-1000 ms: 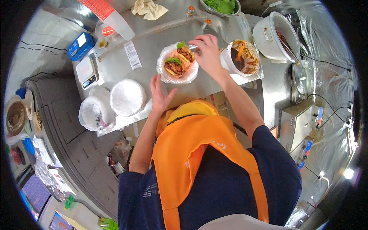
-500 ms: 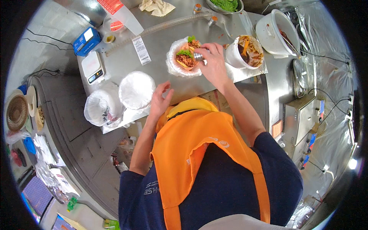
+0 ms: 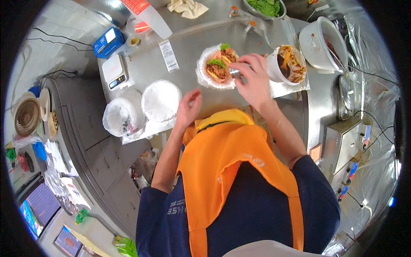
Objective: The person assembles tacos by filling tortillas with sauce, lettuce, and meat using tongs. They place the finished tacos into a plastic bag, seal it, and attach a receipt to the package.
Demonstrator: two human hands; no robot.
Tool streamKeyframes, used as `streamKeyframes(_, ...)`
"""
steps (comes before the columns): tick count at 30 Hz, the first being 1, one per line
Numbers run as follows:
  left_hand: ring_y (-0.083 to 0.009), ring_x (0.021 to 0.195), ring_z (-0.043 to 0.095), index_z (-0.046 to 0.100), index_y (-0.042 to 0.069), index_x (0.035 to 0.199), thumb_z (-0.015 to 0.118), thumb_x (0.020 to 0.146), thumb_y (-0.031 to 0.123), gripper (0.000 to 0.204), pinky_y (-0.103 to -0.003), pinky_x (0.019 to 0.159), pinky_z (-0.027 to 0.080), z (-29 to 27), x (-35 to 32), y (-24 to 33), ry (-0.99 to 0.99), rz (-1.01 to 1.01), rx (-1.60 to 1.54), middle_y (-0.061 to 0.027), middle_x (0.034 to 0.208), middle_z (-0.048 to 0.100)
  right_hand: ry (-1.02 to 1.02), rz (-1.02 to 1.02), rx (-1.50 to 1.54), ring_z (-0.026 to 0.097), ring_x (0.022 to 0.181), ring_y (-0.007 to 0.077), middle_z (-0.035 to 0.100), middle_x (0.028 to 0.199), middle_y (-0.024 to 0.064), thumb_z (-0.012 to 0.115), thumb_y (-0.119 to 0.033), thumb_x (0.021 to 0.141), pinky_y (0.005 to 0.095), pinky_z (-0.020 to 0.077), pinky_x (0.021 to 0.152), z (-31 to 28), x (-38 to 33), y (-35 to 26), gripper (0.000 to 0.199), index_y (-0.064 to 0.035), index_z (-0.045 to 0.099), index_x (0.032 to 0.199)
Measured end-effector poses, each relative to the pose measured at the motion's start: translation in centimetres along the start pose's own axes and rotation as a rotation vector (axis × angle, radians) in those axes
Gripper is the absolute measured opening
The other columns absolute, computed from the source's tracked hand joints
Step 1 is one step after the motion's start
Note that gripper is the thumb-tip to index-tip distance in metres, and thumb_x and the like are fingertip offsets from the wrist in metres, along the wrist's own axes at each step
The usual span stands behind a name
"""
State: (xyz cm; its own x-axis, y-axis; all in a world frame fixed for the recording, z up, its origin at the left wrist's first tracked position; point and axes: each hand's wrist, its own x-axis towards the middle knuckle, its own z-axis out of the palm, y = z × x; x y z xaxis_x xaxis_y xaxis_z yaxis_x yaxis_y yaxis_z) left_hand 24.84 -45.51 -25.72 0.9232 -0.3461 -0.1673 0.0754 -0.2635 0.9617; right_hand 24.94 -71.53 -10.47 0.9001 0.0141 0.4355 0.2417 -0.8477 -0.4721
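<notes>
Looks mostly done tbh, both filled buns have their meat and lettuce in the plastic-lined bowl on the worktop, just not wrapped yet, with the right hand's grip clamped on a small silver cylinder and the left hand's empty and apart.

The person across from me wears a bright orange apron, its bib edge rumpled into a loose arch between two flat straps, the left and the right. A small pale round emblem marks the bib. At the apron's end away from the straps I see a yellow panel bordered by a dark band. Beneath the apron is a navy short-sleeved T-shirt; left of the apron, pale block lettering crosses its chest. Both forearms, either side of the apron, are bare below the sleeves.
</notes>
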Motion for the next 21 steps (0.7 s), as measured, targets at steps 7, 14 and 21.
streamKeyframes(7,-0.0266,0.107,0.07,0.064,-0.001,0.129,0.061,0.102,0.019,0.034,-0.038,0.09,0.055,1.3,5.5,2.2,0.051,0.035,0.051,-0.0184,0.121,0.072,0.152,0.079,0.037,0.056,0.112,0.0342,0.063,0.115,0.0086,0.077,0.001,0.067,0.0434,0.0481,0.098,-0.1,2.1,5.0,0.044,-0.0136,0.072,0.109)
streamKeyframes(14,-0.0326,0.113,0.067,0.069,-0.003,0.12,0.061,0.101,0.026,0.036,-0.04,0.092,0.054,3.0,16.9,-1.1,0.156,0.276,0.466,-0.0239,0.124,0.069,0.047,0.306,0.154,0.064,0.113,0.0258,0.07,0.114,0.0085,0.085,-0.011,0.079,0.0365,0.0522,0.095,1.9,2.4,11.1,0.041,-0.0079,0.067,0.115)
streamKeyframes(21,-0.0389,0.092,0.072,0.074,-0.005,0.107,0.067,0.095,0.025,0.033,-0.042,0.081,0.055,4.2,21.0,0.8,0.018,-0.172,0.333,-0.0218,0.099,0.076,0.142,0.819,0.403,0.067,0.106,0.0208,0.07,0.115,0.0131,0.081,-0.013,0.087,0.0353,0.0527,0.094,16.7,1.5,24.2,0.057,-0.0028,0.051,0.135)
